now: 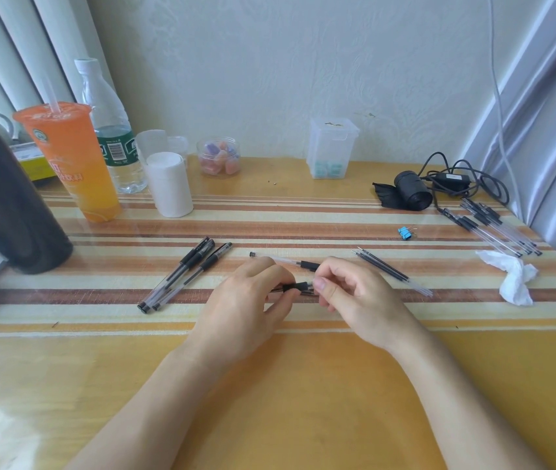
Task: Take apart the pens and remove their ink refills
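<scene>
The pen (298, 286) is held low over the middle of the counter (303, 401), the left hand (246, 307) pinching its black grip and the right hand (354, 300) pinching the other end, probably to twist the halves apart. Three whole pens (185, 273) lie to the left and bare refills (392, 273) to the right, seemingly to keep done apart from undone

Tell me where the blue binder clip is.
In the head view, the blue binder clip lies right of centre, just in front of the black bag roll and beyond the loose refills.
</scene>
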